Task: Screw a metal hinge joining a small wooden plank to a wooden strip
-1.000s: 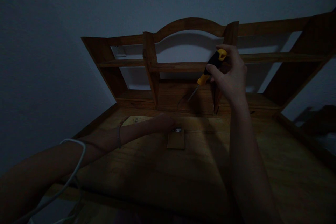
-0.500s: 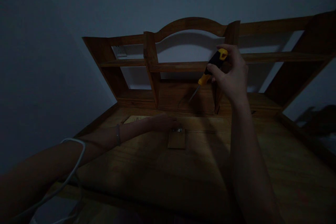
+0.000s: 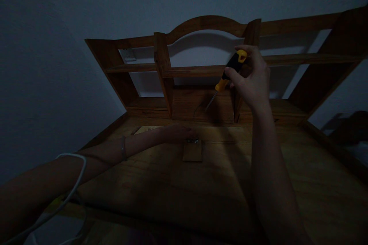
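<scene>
My right hand (image 3: 253,76) is raised with its fingers closed around the handle of a yellow and black screwdriver (image 3: 231,69). Its thin metal shaft slants down to the left, and the tip hangs in the air above the desk. My left hand (image 3: 178,134) reaches low across the desktop, beside a small metal hinge (image 3: 193,141) at the top edge of a small square wooden board (image 3: 192,152). In the dim light its fingers blur together, so I cannot see whether they hold anything.
A wooden shelf unit (image 3: 163,55) with an arched top stands along the back of the desktop (image 3: 161,183). A pale paper-like sheet (image 3: 145,129) lies behind my left forearm. A white cable (image 3: 82,172) crosses that arm. Dark items (image 3: 353,128) show at the far right.
The view has shifted slightly. My left wrist has moved a little to the left, with the hand staying near the hinge. My right hand keeps the screwdriver in nearly the same place.
</scene>
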Tool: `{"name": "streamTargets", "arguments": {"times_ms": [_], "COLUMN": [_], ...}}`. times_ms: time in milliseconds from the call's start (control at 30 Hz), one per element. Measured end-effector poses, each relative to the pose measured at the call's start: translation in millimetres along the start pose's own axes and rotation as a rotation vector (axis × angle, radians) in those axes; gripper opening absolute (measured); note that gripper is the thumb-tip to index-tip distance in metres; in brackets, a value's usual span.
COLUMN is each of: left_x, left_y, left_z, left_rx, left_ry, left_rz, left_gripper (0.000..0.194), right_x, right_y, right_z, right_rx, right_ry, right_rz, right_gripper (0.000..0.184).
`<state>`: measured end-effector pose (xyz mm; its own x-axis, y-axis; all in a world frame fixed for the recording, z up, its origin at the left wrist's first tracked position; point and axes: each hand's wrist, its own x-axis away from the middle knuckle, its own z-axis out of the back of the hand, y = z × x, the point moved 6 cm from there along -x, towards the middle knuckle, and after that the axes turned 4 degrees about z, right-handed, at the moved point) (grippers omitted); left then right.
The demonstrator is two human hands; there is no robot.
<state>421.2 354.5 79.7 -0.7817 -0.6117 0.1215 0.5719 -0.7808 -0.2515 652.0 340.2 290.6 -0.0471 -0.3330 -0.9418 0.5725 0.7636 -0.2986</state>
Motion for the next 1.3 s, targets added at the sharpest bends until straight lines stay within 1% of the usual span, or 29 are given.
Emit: {"name": "streamTargets", "arguments": {"times_ms": [67,133,200,267,400,433,533,633,700,833,967,1067,1167,1300], "left_x": [-2.1,-5.1,-8.1,-10.6,-12.5,-12.1,-8.8,-3.7,-1.7,-3.6,-8.3,-9.5,-7.0,-1.3], "left_y": [1.3,3.3,6.0,7.1,3.0,1.7,-0.3,-2.5,-3.8,0.7,6.0,7.4,6.1,5.9], "left_z": [-2.6,-2.1,1.5,5.3,7.0,6.4,3.1,-0.2,-1.3,-1.8,-6.3,-8.3,-5.5,2.1], "left_rx": [-0.036,-0.056,-0.063,-0.081,-0.127,-0.119,-0.044,0.037,0.042,0.0,-0.053,-0.09,-0.096,-0.077], "left_ry": [0.015,0.029,0.035,0.016,-0.034,-0.034,-0.029,-0.038,-0.033,0.035,0.069,0.077,0.081,0.097], "left_rz": [-0.016,-0.02,-0.018,0.017,0.128,0.134,0.075,0.013,0.004,-0.028,-0.019,-0.005,-0.009,-0.091], "left_gripper": [0.046,0.04,0.029,0.022,0.025,0.025,0.027,0.042,0.045,0.034,0.024,0.023,0.023,0.024], "right_x": [0.0,0.0,0.0,-0.1,0.0,0.2,1.2,2.1,2.3,1.9,0.7,-0.1,0.1,1.7], "right_y": [0.7,1.2,1.3,1.3,1.8,2.0,2.4,1.0,-0.4,-1.4,-2.1,-4.9,-6.8,-4.3], "right_z": [-0.9,-1.6,-2.0,-1.9,-1.2,-1.0,-0.9,-0.5,-0.2,-0.1,0.6,2.6,4.0,2.8], "right_rx": [0.005,0.009,0.011,0.011,0.013,0.013,0.008,0.008,0.011,-0.003,0.0,0.024,0.049,0.048], "right_ry": [-0.003,-0.003,-0.002,-0.001,-0.008,-0.009,-0.014,-0.017,-0.015,-0.01,-0.003,-0.003,-0.011,-0.021], "right_rz": [0.001,0.006,0.013,0.017,0.02,0.02,0.019,0.015,0.011,0.011,0.007,0.0,-0.007,-0.002], "right_gripper": [0.036,0.037,0.038,0.038,0.038,0.039,0.039,0.039,0.039,0.039,0.038,0.036,0.036,0.037]}}
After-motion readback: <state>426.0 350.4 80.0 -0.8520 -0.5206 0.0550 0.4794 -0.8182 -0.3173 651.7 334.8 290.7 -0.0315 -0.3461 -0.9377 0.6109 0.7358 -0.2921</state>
